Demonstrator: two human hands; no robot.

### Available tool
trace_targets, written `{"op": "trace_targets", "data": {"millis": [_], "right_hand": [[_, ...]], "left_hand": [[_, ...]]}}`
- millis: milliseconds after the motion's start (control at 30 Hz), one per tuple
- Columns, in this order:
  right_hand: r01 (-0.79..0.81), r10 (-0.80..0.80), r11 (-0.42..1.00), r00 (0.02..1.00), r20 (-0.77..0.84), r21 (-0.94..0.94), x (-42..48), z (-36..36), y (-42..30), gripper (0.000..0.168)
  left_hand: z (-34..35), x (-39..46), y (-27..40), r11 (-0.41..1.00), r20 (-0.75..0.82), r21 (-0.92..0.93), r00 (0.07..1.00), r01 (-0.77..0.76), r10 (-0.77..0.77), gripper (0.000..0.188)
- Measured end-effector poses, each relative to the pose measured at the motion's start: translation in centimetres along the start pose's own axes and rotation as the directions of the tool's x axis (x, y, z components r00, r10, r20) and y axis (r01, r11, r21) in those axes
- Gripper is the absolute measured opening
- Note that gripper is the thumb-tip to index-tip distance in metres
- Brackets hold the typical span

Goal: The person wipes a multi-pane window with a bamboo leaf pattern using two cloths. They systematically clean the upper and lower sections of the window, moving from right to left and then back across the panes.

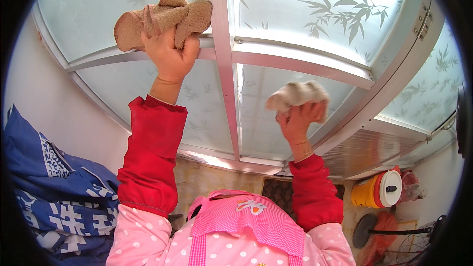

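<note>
My left hand (168, 50) grips a folded brown terry towel (160, 20) and holds it at the upper left frosted glass panel (114, 3), just above the horizontal metal rail (140, 54). A lighter, whitish cloth (297, 96) is bunched in my right hand (297, 120), in front of the lower right frosted pane (258, 125). Both this cloth and the right hand are blurred, and I cannot tell whether the cloth touches the glass. Between my two hands runs an upright metal frame bar (225, 81).
A hinged door (373, 151) with a ribbed lower panel stands at right. Near it are a yellow bucket (369, 192) with a white lid and an electric fan (415, 244). Blue patterned fabric (70, 199) fills the lower left. A dark mat (277, 192) lies on the floor.
</note>
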State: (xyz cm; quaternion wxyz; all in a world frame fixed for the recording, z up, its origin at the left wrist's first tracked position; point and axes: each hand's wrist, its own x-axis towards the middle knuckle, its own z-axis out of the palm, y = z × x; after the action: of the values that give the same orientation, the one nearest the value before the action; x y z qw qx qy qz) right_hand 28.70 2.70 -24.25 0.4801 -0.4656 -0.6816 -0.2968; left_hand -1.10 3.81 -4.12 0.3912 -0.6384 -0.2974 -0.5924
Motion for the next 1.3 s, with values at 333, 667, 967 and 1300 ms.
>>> {"op": "trace_targets", "data": {"millis": [333, 667, 967, 1300], "right_hand": [[0.455, -0.440, 0.883, 0.718, 0.540, 0.115, -16.0, 1.8, 2.1, 0.030], [0.103, -0.093, 0.991, 0.989, 0.117, -0.088, -1.4, -1.9, 4.6, 0.042], [-0.041, 0.037, 0.999, 0.983, 0.180, 0.018, -9.0, 1.2, 3.6, 0.067], [0.080, -0.071, 0.997, 0.939, 0.335, -0.011, -12.9, 1.3, 3.2, 0.057]], "left_hand": [[0.2, -0.9, -0.9, 0.997, 0.024, 0.023, 0.997, 0.072, -0.072, 0.038], [0.0, -0.8, -1.3, 0.999, 0.035, 0.025, 0.999, 0.033, -0.034, 0.036], [0.0, -0.7, -0.6, 0.995, 0.061, -0.049, 0.995, 0.085, -0.082, 0.036], [0.1, -0.6, -0.6, 0.999, 0.029, 0.039, 0.999, 0.038, -0.039, 0.037]]}}
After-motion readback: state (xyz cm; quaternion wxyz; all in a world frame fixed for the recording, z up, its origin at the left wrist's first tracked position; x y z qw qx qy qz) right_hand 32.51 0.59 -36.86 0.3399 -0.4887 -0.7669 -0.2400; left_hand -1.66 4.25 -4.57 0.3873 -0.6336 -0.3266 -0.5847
